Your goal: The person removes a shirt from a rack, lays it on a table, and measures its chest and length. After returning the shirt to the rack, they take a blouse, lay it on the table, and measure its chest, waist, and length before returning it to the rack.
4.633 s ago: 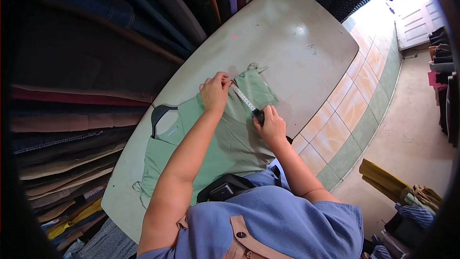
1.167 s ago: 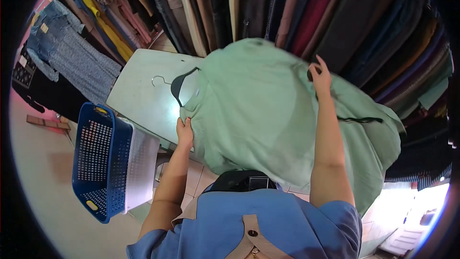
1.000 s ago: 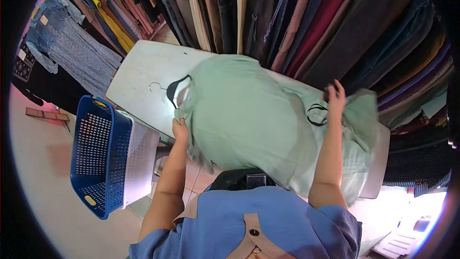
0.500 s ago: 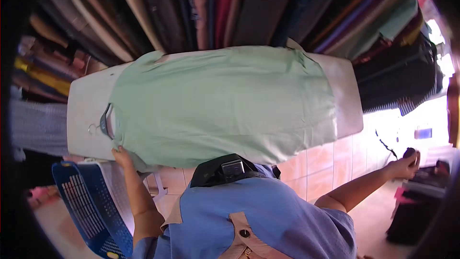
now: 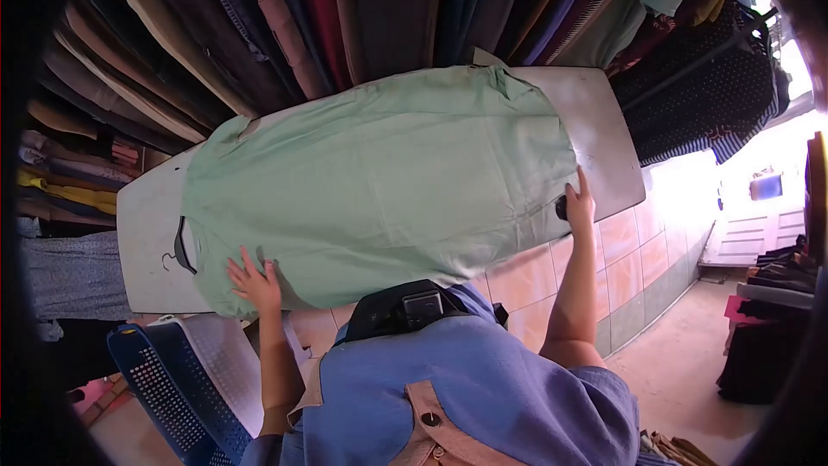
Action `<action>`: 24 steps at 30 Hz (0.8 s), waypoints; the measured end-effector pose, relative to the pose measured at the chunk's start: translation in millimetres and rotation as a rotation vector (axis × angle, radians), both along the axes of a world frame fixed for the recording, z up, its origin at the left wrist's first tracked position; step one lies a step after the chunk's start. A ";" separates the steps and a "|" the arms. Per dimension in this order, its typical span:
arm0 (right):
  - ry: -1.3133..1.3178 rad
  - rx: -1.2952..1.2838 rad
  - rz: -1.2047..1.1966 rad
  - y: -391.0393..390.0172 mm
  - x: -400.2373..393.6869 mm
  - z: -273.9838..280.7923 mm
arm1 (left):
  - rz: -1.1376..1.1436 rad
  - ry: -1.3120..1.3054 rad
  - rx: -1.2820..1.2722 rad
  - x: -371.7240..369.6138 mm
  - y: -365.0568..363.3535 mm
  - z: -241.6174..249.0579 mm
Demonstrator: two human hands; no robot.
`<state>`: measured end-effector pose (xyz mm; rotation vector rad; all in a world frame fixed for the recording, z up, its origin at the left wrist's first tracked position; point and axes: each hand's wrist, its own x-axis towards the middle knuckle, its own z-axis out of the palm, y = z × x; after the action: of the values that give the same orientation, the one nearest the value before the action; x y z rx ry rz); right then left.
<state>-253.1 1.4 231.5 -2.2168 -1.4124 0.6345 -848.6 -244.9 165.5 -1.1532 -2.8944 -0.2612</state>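
A light green shirt-like garment (image 5: pixel 371 181) lies spread over a white table (image 5: pixel 604 121). At its left end, a dark hanger (image 5: pixel 181 246) with a metal hook sits in the neck opening. My left hand (image 5: pixel 256 283) rests on the cloth near that end, fingers spread, holding nothing. By the garment's right edge, my right hand (image 5: pixel 581 200) has its index finger stretched along the table. A small black object (image 5: pixel 561 207) shows under the other fingers of that hand; its kind is hidden.
Hanging trousers and other clothes (image 5: pixel 388 17) line the far side of the table. Dark dotted clothing (image 5: pixel 699 95) hangs at the right. A blue plastic basket (image 5: pixel 164 388) and a white one stand at lower left. Folded dark clothes (image 5: pixel 759 345) are stacked at far right.
My right hand has swung in from the far right to the garment's right edge with the black object. My left hand has let go of the garment's corner and spread flat. The view has turned.
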 end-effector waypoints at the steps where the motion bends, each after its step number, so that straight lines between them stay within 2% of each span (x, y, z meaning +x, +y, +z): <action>1: -0.062 -0.014 0.058 15.5 -2.5 -6.8 | 0.008 0.004 -0.003 5.6 2.3 -6.2; 2: -0.150 -0.137 0.124 32.3 -3.4 -11.8 | -0.041 -0.082 -0.076 13.1 3.9 -13.2; 3: -0.149 -0.141 0.139 46.1 -0.5 -20.8 | -0.085 -0.171 -0.151 20.3 4.0 -16.9; 5: -0.449 -0.302 0.291 70.9 6.5 -46.5 | -0.098 -0.176 -0.140 22.4 7.5 -14.4; 6: -0.486 -0.290 0.310 81.8 21.5 -65.9 | -0.128 -0.176 -0.127 19.6 8.8 -12.0; 8: -0.457 -0.330 0.340 97.4 31.7 -59.3 | -0.167 -0.175 -0.153 13.4 9.7 -5.6; 10: -0.428 -0.373 0.337 104.1 30.6 -48.1 | -0.262 -0.179 0.006 -2.1 2.7 -14.6; 11: -0.426 -0.374 0.341 104.7 30.3 -46.6 | -0.220 -0.172 -0.007 -3.5 -1.1 -14.6; 13: -0.444 -0.282 0.430 107.7 46.1 -62.4 | -0.197 -0.132 0.123 -3.8 -8.8 -10.5; 16: -0.047 -0.190 0.385 105.2 61.2 -67.5 | -0.127 -0.076 0.188 -0.8 -34.7 -0.7; 17: 0.356 0.099 0.472 119.3 90.7 -112.8 | -0.083 -0.045 0.187 -0.2 -45.1 6.5; 18: 0.519 -0.111 0.374 106.7 73.3 -82.6 | -0.041 -0.040 0.196 -1.4 -55.0 11.0; 19: 0.665 -0.329 0.268 88.8 52.3 -28.9 | -0.004 -0.038 0.206 -5.4 -66.9 14.8; 21: 0.842 -0.372 0.409 62.4 20.7 17.3 | 0.107 -0.012 0.214 -23.0 -89.7 14.9; 22: 0.846 -0.372 0.427 48.5 3.1 29.4 | 0.185 -0.011 0.218 -32.6 -98.4 14.2; 24: 1.040 -0.280 0.605 20.4 -33.6 42.0 | 0.214 -0.007 0.243 -55.0 -108.0 13.0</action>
<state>-286.7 21.8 273.5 -1.1528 -1.3761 1.9154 -903.6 -352.9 178.5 -0.8012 -2.8574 -0.5914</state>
